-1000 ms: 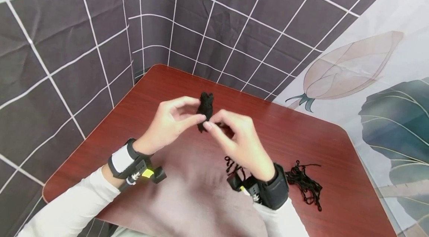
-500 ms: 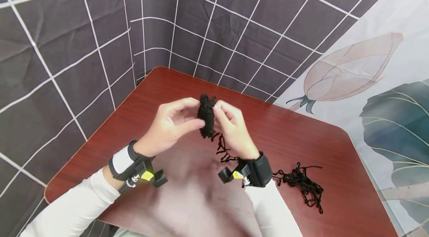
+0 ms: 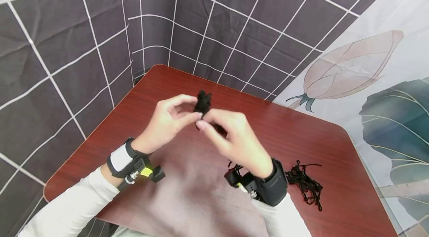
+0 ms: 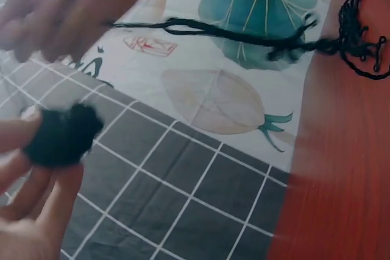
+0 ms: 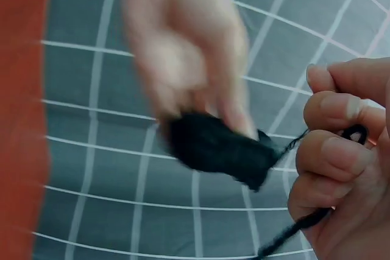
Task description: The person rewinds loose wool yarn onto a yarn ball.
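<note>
My left hand (image 3: pixel 165 123) grips a small wound bundle of black yarn (image 3: pixel 203 100) between thumb and fingers, above the table. In the right wrist view the bundle (image 5: pixel 219 149) appears as a stubby roll, and a taut strand runs from it to my right hand (image 5: pixel 347 156). The fingers of that hand curl round the yarn strand (image 5: pixel 295 231), whose tail trails out below. From the head view, my right hand (image 3: pixel 236 134) sits close beside the bundle and covers its lower end. The left wrist view shows the bundle (image 4: pixel 64 135) blurred.
A loose tangle of black yarn (image 3: pixel 305 184) lies on the reddish-brown table (image 3: pixel 301 136), right of my right wrist. The trailing strand (image 4: pixel 234 33) leads towards it. A dark grid-patterned cloth (image 3: pixel 228 25) hangs behind and left, a white printed cloth (image 3: pixel 348 118) to the right.
My right hand went up to the bundle's right side, then came back down in front of its lower end, strand in hand. The left hand keeps the bundle, shifted slightly and turned.
</note>
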Tool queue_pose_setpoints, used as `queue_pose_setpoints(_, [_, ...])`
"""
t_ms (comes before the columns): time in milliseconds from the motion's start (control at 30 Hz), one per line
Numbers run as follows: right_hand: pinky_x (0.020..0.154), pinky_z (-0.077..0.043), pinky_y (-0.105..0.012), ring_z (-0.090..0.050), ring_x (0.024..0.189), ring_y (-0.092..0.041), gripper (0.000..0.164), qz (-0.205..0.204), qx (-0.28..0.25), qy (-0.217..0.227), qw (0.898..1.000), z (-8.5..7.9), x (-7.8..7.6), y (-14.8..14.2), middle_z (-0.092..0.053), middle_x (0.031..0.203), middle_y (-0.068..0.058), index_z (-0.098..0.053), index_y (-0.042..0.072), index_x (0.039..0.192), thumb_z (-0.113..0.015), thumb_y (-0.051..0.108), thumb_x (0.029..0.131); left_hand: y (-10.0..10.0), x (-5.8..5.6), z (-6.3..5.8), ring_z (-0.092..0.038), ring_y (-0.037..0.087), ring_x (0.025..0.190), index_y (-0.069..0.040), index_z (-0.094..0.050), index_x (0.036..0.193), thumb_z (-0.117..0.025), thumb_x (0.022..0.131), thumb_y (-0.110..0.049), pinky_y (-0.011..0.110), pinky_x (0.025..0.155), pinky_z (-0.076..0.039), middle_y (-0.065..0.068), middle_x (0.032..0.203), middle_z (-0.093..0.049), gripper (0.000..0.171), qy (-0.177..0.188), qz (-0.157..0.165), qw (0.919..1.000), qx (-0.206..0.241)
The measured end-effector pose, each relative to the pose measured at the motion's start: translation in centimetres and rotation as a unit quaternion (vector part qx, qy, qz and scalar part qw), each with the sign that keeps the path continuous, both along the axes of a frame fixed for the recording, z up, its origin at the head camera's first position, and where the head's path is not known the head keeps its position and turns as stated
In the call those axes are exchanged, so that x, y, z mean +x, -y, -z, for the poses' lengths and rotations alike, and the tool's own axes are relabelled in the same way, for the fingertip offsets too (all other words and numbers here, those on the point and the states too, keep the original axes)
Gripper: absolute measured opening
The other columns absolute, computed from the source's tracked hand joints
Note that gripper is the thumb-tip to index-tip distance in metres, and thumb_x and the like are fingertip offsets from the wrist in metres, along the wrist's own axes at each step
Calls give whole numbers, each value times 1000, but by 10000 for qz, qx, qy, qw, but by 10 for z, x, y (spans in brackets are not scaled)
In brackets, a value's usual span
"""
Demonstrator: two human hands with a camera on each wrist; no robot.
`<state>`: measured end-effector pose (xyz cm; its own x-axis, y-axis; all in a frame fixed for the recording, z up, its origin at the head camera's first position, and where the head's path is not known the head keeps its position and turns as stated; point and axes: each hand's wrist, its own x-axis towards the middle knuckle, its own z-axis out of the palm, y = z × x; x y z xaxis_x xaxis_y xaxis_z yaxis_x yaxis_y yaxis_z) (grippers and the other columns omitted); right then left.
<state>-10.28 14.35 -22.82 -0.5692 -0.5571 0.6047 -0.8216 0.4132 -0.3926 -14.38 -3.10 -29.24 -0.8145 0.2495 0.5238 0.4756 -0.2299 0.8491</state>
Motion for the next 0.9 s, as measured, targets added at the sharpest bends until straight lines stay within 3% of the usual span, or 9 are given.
queue_pose_setpoints(100, [45, -34, -23, -40, 53, -4, 16, -14, -534, -12, 9986, -15, -12, -4, -55, 63, 3, -63, 8, 74, -59, 11, 89, 0, 5, 3, -65, 30, 84, 2, -62, 110, -69, 79, -1, 34, 79, -57, 12, 105, -63, 32, 203, 524, 9984, -110])
queue_pose_setpoints(200, [44, -31, -24, -37, 49, -8, 18, 175, -1302, 165, 9912, -16, -23, -10, -51, 59, 1, -63, 4, 75, -56, 10, 91, 1, 9, 3, -65, 28, 83, 1, -62, 109, -70, 78, 0, 33, 78, -58, 9, 103, -63, 31, 232, 916, 9953, -207])
queue_pose_setpoints(267, [44, -30, -26, -35, 48, -10, 20, 430, -1708, 355, 9837, -12, -30, -13, -46, 58, 0, -62, 1, 77, -54, 10, 93, 1, 12, 3, -64, 29, 84, 5, -61, 108, -69, 77, 4, 34, 78, -58, 9, 101, -63, 32, 101, 1370, 9904, -139])
queue_pose_setpoints(367, [46, -29, -28, -33, 48, -14, 23, 793, -1888, 712, 9762, 0, -39, -12, -40, 56, -4, -61, -3, 78, -51, 8, 94, 2, 18, -1, -60, 31, 85, 15, -57, 104, -68, 74, 13, 35, 78, -58, 9, 100, -61, 32, -293, 2043, 9784, 95])
queue_pose_setpoints(467, [47, -31, -25, -37, 50, -15, 24, 1027, -1704, 1209, 9725, 19, -42, -8, -46, 59, -8, -61, -7, 78, -50, 6, 94, 2, 21, -7, -59, 30, 86, 16, -57, 104, -66, 72, 18, 34, 79, -57, 7, 101, -60, 33, -622, 2319, 9699, 408])
queue_pose_setpoints(567, [52, -38, -23, -45, 57, -11, 20, 1066, -1446, 1729, 9684, 46, -37, -5, -55, 66, -10, -63, -6, 80, -52, 4, 93, 2, 20, -13, -59, 29, 87, 1, -62, 107, -66, 71, 18, 31, 79, -57, 4, 103, -62, 39, -779, 2016, 9744, 618])
queue_pose_setpoints(667, [56, -41, -24, -47, 62, -10, 17, 832, -1066, 1900, 9724, 71, -27, -3, -57, 68, -11, -64, -2, 80, -53, 3, 92, 4, 15, -19, -61, 29, 87, -11, -64, 107, -67, 74, 14, 29, 80, -57, 2, 102, -64, 42, -601, 1388, 9858, 734])
queue_pose_setpoints(800, [54, -41, -25, -45, 61, -8, 20, 447, -545, 1408, 9875, 90, -9, -2, -54, 65, -3, -62, 7, 78, -52, 10, 94, 8, 4, -24, -60, 31, 89, -2, -64, 106, -66, 77, 10, 26, 79, -56, 4, 100, -66, 31, -219, 469, 9953, 815])
queue_pose_setpoints(900, [52, -40, -22, -44, 60, -5, 19, 300, -348, 814, 9956, 85, 6, -1, -50, 64, 3, -61, 11, 76, -52, 13, 94, 9, -3, -24, -59, 32, 93, 7, -61, 108, -66, 78, 9, 25, 79, -56, 6, 100, -66, 30, -91, 46, 9964, 847])
